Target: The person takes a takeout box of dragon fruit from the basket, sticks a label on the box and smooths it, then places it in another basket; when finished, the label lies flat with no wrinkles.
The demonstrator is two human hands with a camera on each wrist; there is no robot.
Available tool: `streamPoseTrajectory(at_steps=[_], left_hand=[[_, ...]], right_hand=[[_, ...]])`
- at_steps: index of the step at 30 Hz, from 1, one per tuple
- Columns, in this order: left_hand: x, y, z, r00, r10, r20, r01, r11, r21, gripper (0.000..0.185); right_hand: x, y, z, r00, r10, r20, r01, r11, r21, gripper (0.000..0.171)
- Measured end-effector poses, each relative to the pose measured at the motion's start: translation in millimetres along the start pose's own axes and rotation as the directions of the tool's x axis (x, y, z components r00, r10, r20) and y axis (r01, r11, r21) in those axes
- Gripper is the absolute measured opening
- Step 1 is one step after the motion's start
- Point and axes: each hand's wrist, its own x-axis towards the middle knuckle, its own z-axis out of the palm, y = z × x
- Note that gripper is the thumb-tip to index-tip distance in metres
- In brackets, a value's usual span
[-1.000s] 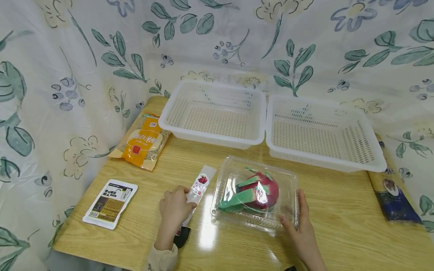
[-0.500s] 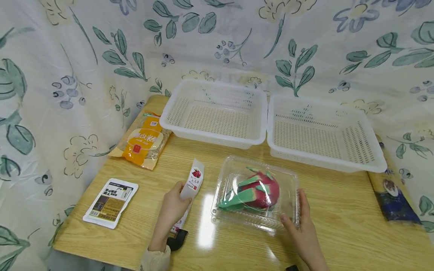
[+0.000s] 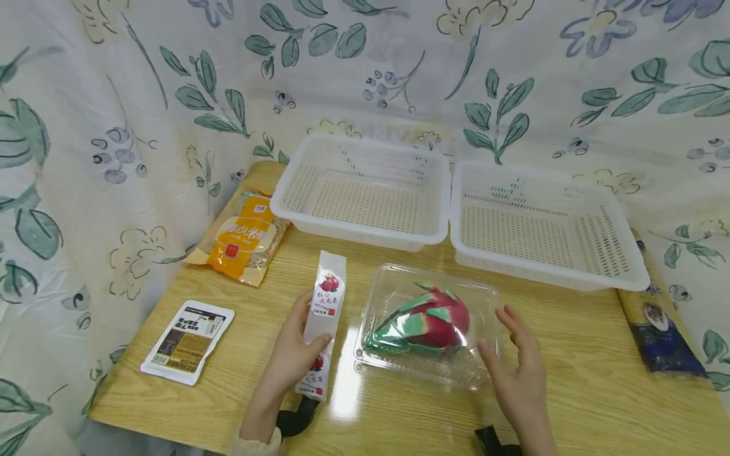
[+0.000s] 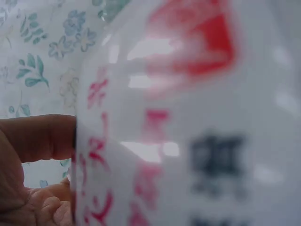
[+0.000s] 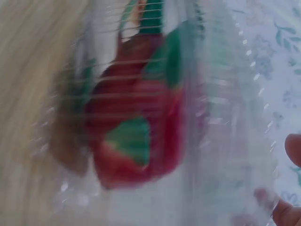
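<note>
My left hand [image 3: 296, 351] grips a white strip of stickers [image 3: 327, 316], thumb across its front; each sticker shows a red dragon fruit and printed characters. The strip fills most of the left wrist view, blurred and close up. Right of it, a clear plastic clamshell box [image 3: 373, 297] lies closed on the table with a red and green dragon fruit [image 3: 439, 323] inside. Beside the box's right end is my right hand [image 3: 519, 373], thumb and fingers spread; I cannot tell whether the fingertips touch the lid. The right wrist view has the dragon fruit [image 5: 136, 117] behind the ribbed plastic.
Two white perforated baskets [image 3: 359, 228] [image 3: 547, 273] stand side by side at the back. An orange food packet [image 3: 242, 237] and a white pouch [image 3: 187, 342] lie at the left. A blue and brown packet [image 3: 661, 329] sits at the right edge, by the floral curtain [image 3: 399, 63].
My left hand has raised the sticker strip off the table and turned its printed face more upright. The right hand has loosened from the box's right end, fingers now spread wider. The box stays put.
</note>
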Motion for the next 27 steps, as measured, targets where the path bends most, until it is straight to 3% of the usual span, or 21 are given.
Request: streamPoseTrajectory(at_steps=[4,9,12,16,22,27], left_hand=[[-9.0,13.2,8.7,0.999,0.035,0.035,-0.033,0.998,-0.047,0.077],[-17.2,26.2,25.2,0.988,0.058,0.142,-0.047,0.996,-0.079,0.081],[-20.2,31.3,39.5,0.966,0.09,0.242,-0.075,0.995,-0.072,0.082],[-22.4,34.8,58.9,0.926,0.142,0.349,-0.111,0.988,-0.107,0.082],[-24.0,37.0,75.1,0.887,0.213,0.409,-0.158,0.973,-0.166,0.084],[-24.6,39.9,79.3,0.856,0.222,0.466,-0.159,0.972,-0.172,0.085]], right_hand=[[3.0,-15.2,6.3,0.982,-0.165,-0.095,0.175,0.978,0.11,0.051],[5.7,-39.3,21.3,0.927,-0.354,-0.126,0.375,0.882,0.285,0.046],[7.0,-53.9,32.9,0.897,-0.424,-0.121,0.438,0.823,0.362,0.042],[8.3,-65.7,45.3,0.877,-0.467,-0.114,0.471,0.787,0.399,0.041],[7.5,-70.8,50.6,0.913,-0.39,-0.121,0.406,0.834,0.372,0.042],[5.5,-69.9,48.5,0.957,-0.267,-0.11,0.288,0.886,0.362,0.038]])
